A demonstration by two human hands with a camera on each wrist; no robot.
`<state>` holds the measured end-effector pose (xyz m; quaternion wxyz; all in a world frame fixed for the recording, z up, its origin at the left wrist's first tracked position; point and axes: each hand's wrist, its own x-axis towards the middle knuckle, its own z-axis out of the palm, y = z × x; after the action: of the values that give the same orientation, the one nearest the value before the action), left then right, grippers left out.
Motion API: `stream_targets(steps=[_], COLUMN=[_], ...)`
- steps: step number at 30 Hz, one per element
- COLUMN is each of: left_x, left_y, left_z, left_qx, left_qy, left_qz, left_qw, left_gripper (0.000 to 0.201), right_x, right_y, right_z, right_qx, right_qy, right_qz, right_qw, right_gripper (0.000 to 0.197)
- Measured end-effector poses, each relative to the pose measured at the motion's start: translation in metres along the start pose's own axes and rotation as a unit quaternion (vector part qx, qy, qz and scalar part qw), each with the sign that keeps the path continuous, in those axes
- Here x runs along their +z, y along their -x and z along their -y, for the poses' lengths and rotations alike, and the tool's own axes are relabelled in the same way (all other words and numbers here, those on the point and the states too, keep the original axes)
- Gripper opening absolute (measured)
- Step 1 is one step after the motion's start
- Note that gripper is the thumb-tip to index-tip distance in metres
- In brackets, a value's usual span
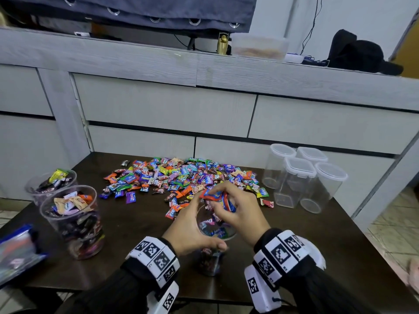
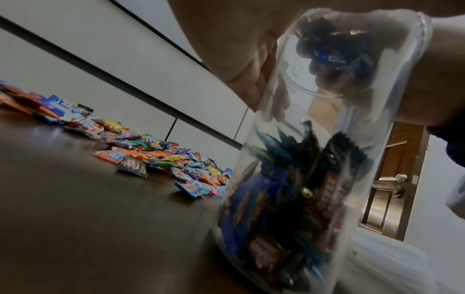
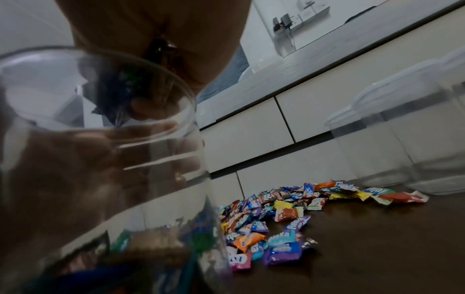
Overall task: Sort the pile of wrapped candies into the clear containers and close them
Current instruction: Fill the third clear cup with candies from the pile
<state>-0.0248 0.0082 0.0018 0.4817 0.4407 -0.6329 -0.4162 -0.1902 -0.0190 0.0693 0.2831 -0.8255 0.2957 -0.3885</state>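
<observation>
A clear round container (image 1: 212, 254) (image 2: 314, 179) (image 3: 100, 179), partly filled with wrapped candies, stands upright on the dark table (image 1: 136, 223) near me. My left hand (image 1: 192, 230) grips it around the rim. My right hand (image 1: 235, 209) hovers over its mouth, holding a bunch of wrapped candies (image 1: 218, 197), red and blue. The big pile of wrapped candies (image 1: 181, 177) (image 2: 161, 157) (image 3: 289, 214) lies spread behind the container.
Two open clear containers (image 1: 72, 220) full of candies stand at the left. Several empty lidded containers (image 1: 301, 177) (image 3: 402, 139) stand at the right back. A blue bag (image 1: 15, 252) lies at the left edge. Grey drawers (image 1: 170, 109) rise behind the table.
</observation>
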Motion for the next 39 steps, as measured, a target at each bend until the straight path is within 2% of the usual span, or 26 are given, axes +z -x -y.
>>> stream_targets(steps=[2,5,7,11,17,21,25,28,32,34,36,39], left_x=[0.0,0.0,0.0,0.001,0.001,0.003,0.002,0.001,0.001,0.002,0.003,0.0], left_y=[0.001,0.002,0.002,0.001,-0.002,-0.002,-0.001,0.0,0.001,0.001,0.001,0.002], left_z=[0.001,0.002,0.003,0.007,0.014,0.014,0.014,0.012,0.011,0.012,0.012,0.012], left_qx=[-0.002,0.013,0.015,0.014,0.004,0.004,0.004,0.008,0.011,0.005,0.008,0.005], left_qy=[0.004,-0.008,-0.006,0.008,0.009,0.026,0.033,0.032,0.034,0.049,0.067,0.09], left_qz=[-0.005,-0.005,-0.004,-0.005,-0.012,-0.01,-0.004,0.004,0.017,0.018,0.023,0.045], left_qw=[1.0,1.0,1.0,1.0,1.0,1.0,0.999,0.999,0.999,0.999,0.997,0.995], left_gripper=[0.122,0.094,0.086,0.083,0.076,0.08,0.081,0.082,0.093,0.1,0.102,0.11], right_x=[0.002,0.001,0.001,-0.002,-0.004,-0.003,-0.001,0.001,-0.005,-0.012,-0.019,-0.027], right_y=[0.003,0.002,0.0,-0.004,-0.006,-0.007,-0.007,-0.007,-0.008,-0.009,-0.009,-0.007], right_z=[-0.001,0.0,0.002,0.004,0.007,0.007,0.005,0.005,0.002,0.001,-0.002,-0.014], right_qx=[-0.011,-0.027,-0.049,-0.073,-0.1,-0.131,-0.109,-0.07,-0.013,0.004,0.009,0.029], right_qy=[0.028,0.071,0.111,0.152,0.18,0.204,0.184,0.143,0.053,0.007,-0.006,0.019], right_qz=[0.013,0.043,0.07,0.123,0.148,0.158,0.169,0.154,0.073,0.055,0.042,-0.017], right_qw=[0.999,0.996,0.99,0.978,0.967,0.957,0.962,0.975,0.996,0.998,0.999,0.999], right_gripper=[0.016,0.014,0.014,0.013,0.008,0.008,0.015,0.013,0.006,0.003,0.008,0.009])
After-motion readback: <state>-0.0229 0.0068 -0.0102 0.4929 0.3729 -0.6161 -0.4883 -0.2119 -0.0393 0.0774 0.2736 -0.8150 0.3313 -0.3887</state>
